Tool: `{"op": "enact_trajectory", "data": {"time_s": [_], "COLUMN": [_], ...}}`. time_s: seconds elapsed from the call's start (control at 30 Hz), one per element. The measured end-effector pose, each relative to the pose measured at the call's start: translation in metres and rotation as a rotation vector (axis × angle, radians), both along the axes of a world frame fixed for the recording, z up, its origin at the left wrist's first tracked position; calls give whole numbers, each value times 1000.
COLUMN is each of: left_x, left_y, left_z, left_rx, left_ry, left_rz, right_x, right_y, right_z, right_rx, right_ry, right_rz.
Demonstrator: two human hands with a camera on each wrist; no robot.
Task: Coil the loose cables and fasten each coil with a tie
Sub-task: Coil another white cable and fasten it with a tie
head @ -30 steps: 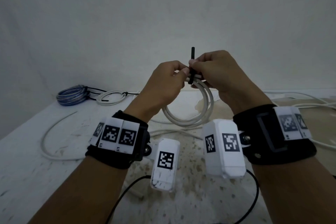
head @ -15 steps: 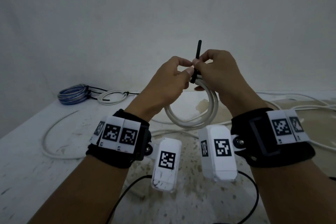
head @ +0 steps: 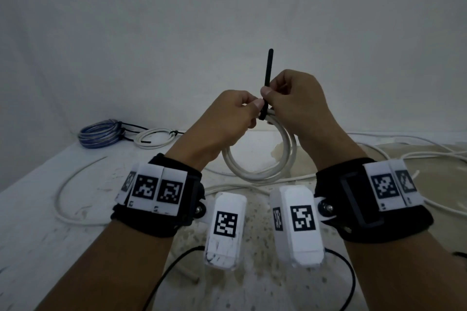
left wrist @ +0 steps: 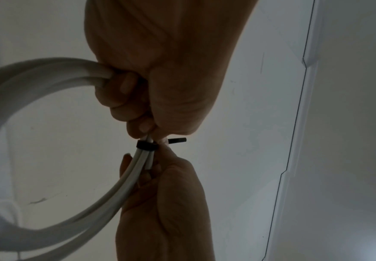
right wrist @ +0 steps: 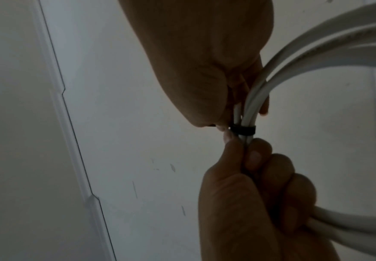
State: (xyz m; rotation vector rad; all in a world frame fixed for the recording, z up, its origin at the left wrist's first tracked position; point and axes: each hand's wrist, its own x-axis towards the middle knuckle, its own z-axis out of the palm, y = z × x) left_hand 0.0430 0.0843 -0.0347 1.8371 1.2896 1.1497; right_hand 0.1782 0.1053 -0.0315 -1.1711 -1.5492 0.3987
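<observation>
I hold a white cable coil [head: 252,171] upright above the table. My left hand [head: 249,106] grips the coil's top strands, thumb tip against the black tie [head: 268,68]. My right hand [head: 271,89] pinches the tie's tail, which stands straight up above the knuckles. In the left wrist view the tie band [left wrist: 145,145] circles the strands between the left hand [left wrist: 160,88] above and the right hand [left wrist: 160,194] below; the coil [left wrist: 37,70] curves left. In the right wrist view the band [right wrist: 242,130] sits snug on the coil [right wrist: 316,40], between the right hand [right wrist: 204,61] and the left hand [right wrist: 249,194].
A blue coil [head: 99,132] and a small tied white coil [head: 154,137] lie at the back left of the white table [head: 38,235]. A loose white cable [head: 65,192] curves on the left. More loose white cables [head: 417,149] run across the right side.
The tie's tail now sticks out much longer above my right hand, which has drawn it upward. Both hands and the coil have stayed nearly in place.
</observation>
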Motion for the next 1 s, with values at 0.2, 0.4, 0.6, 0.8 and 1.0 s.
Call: {"op": "enact_trajectory", "data": {"time_s": [0.2,0.4,0.6,0.8,1.0], "left_x": [-3,-6,-2,-3,3], "left_y": [-2,-2,-2,0,-3], "left_z": [0,2,-2,-5,-5], "left_rx": [34,63,80,128,86], "left_ry": [57,34,49,145,51], "left_rz": [-60,-87,-86,-79,-61], "right_x": [1,3,4,0,2], "right_y": [-1,-7,-6,-3,-3], "right_z": [-4,0,-1,-6,-5], "right_rx": [-136,-255,-199,-233,-240], "right_ry": [125,178,255,311,308], "right_rz": [89,172,178,135,151]}}
